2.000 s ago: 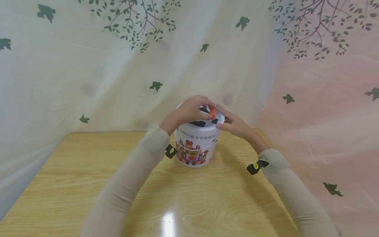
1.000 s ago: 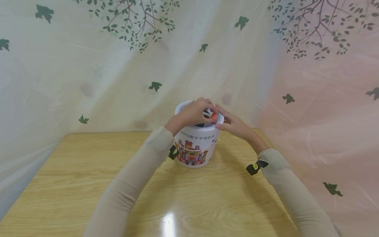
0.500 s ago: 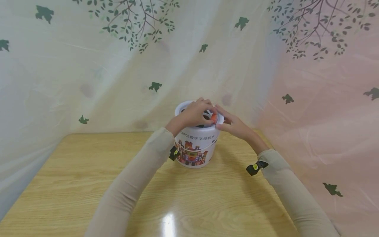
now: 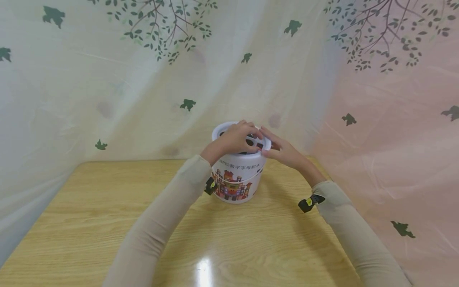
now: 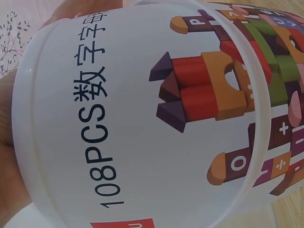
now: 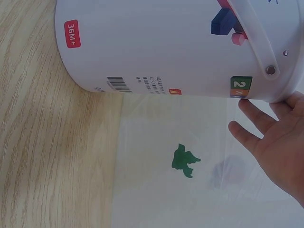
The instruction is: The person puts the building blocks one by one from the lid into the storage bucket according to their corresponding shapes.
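A white bucket with printed building blocks and a "108PCS" label stands upright on the table, its thin handle lying across the front. Dark cut-out openings show in its white lid. My left hand is over the lid, thumb and fingers apart with nothing seen between them; it hides much of the lid. At the right side of the rim, my right hand holds the bucket, thumb toward the front and forefinger toward the back. In the right wrist view, the other fingers lie fairly straight beside the bucket wall.
The wooden table reaches toward me, with a bright reflection near its front. Behind it hangs a pale curtain with leaf and branch prints, close to the bucket. A pinkish part of the curtain hangs along the right side.
The orange piece pinched by my left hand has gone down at the lid and is out of sight; my left thumb and fingers are now apart. My right hand stays at the rim.
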`<action>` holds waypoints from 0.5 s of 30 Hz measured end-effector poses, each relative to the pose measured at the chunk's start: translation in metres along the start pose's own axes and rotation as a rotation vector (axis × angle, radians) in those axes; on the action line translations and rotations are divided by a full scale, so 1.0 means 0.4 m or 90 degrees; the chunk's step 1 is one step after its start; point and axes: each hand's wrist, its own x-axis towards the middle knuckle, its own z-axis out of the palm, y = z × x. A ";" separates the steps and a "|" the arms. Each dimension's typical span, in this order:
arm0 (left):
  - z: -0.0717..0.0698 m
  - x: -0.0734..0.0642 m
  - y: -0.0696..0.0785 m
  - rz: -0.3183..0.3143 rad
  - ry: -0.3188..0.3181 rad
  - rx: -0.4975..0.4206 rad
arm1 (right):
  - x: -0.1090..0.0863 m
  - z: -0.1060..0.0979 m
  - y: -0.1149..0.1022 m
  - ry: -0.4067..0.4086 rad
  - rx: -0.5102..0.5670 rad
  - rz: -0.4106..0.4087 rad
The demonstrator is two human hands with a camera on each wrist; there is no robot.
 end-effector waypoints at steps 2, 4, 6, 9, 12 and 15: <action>0.002 0.000 -0.001 -0.004 0.001 -0.001 | 0.000 0.000 0.001 0.000 -0.003 -0.001; 0.002 -0.001 -0.002 -0.007 0.002 -0.002 | 0.001 0.000 0.002 0.002 -0.005 -0.004; 0.003 -0.001 -0.003 -0.009 0.003 -0.003 | 0.001 0.000 0.004 0.002 -0.005 -0.008; 0.004 -0.002 -0.005 -0.009 0.006 -0.003 | 0.002 0.000 0.005 0.002 -0.003 -0.010; 0.005 -0.004 -0.007 -0.005 0.011 -0.003 | 0.003 -0.001 0.003 0.001 -0.004 -0.009; 0.005 -0.006 -0.006 0.001 0.016 0.000 | 0.002 0.000 0.001 0.002 -0.002 -0.010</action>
